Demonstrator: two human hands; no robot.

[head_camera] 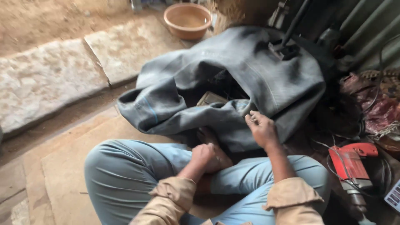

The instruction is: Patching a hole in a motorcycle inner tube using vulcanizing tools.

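Loosely folded grey rubber inner tube [250, 75], limp, creased, dusty, faint blue stripe.

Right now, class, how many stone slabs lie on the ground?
2: one large stone slab at left, a second slab beside it nearer the bowl. More may lie outside the view.

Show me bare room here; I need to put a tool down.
Free: the tan board floor left of the knee, and the pale stone slabs beyond. Crowded: right side, around the red power drill, cables and grey rubber inner tube.
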